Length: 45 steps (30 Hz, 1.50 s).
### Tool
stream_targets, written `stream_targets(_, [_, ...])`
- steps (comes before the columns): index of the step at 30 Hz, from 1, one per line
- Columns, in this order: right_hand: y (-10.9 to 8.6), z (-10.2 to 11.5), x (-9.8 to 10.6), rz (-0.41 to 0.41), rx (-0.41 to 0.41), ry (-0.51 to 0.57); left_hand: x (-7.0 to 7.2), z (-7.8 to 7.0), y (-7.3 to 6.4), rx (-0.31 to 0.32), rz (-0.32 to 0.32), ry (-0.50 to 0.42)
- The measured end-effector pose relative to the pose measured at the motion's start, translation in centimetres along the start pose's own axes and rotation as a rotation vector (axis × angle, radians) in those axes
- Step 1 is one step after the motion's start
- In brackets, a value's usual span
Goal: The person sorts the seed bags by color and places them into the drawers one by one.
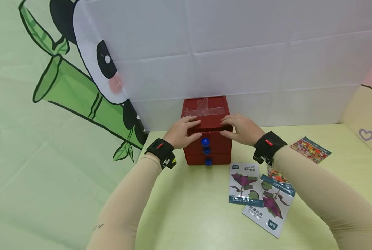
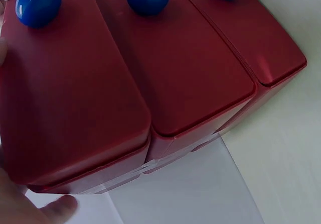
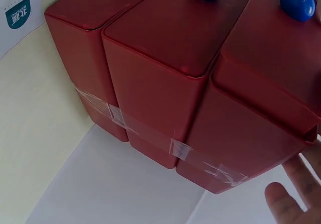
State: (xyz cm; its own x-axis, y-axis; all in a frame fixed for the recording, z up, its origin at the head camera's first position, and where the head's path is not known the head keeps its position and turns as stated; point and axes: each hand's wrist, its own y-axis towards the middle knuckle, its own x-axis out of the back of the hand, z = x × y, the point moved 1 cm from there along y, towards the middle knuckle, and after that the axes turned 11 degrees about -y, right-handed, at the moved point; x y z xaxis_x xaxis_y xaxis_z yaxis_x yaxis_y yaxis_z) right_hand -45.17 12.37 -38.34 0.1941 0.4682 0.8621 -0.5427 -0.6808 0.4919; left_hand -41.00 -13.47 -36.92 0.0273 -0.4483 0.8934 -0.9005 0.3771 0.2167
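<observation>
on the pale green table, against a white backdrop, stands a red drawer box. left hand and right hand rest spread-fingered on its top edges; seed packets lie right of the box.

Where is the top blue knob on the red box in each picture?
Head: the top knob sits at the middle of the picture, between the left hand and right hand.
Left wrist: top left corner.
Right wrist: top right corner.
Shared landmark: the red box, whose three drawer fronts show in every view.
</observation>
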Motion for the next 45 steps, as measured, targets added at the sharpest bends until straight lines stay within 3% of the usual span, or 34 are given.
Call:
stream_targets(10, [0.3, 0.4, -0.4, -0.065, -0.012, -0.013, 0.0, 0.3, 0.3, 0.001, 0.013, -0.027])
stream_targets(18, [0.3, 0.7, -0.9, -0.080, -0.058, -0.015, -0.3, 0.5, 0.3, -0.026, -0.025, -0.013])
stream_targets(29, [0.6, 0.6, -1.4, -0.105, -0.050, -0.051, -0.6, 0.9, 0.3, -0.058, -0.069, -0.011])
stream_targets(38, [0.7, 0.3, -1.7, -0.137, -0.009, -0.119, -0.7, 0.9, 0.4, -0.028, -0.070, 0.035])
stream_targets(45, [0.4, 0.4, -2.1, -0.176, -0.016, -0.111, -1.1, 0.7, 0.4, -0.014, -0.096, 0.051])
